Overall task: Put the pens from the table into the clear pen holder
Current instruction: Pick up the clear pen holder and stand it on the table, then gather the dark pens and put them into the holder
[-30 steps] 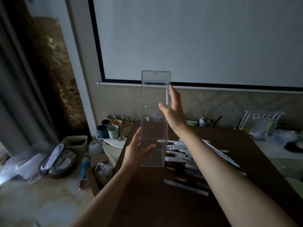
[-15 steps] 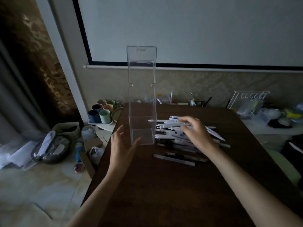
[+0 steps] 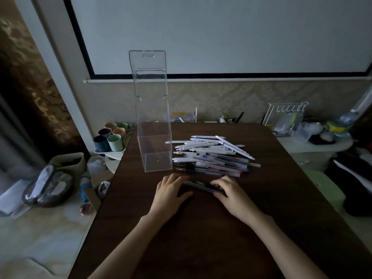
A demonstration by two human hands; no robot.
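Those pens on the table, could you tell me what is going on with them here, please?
A person is sorting pens into a clear pen holder, which stands upright and empty on the dark table. A pile of pens lies just right of it. The left hand and right hand rest on a single dark pen lying in front of the pile, apparently about to pick it up. No pen is in the holder yet.

A dim room with a dark wooden table before a projection screen.

The table (image 3: pixel 201 238) runs up to a patterned beige wall (image 3: pixel 231 99), where a white, black-bordered screen (image 3: pixel 221 33) hangs. At left, a pale marble-look floor (image 3: pixel 40 238), a tray of coloured cups (image 3: pixel 109 140) and a brown patterned curtain (image 3: pixel 26 77). At right, a white wire rack (image 3: pixel 285 115) on a cluttered white counter (image 3: pixel 314 146).
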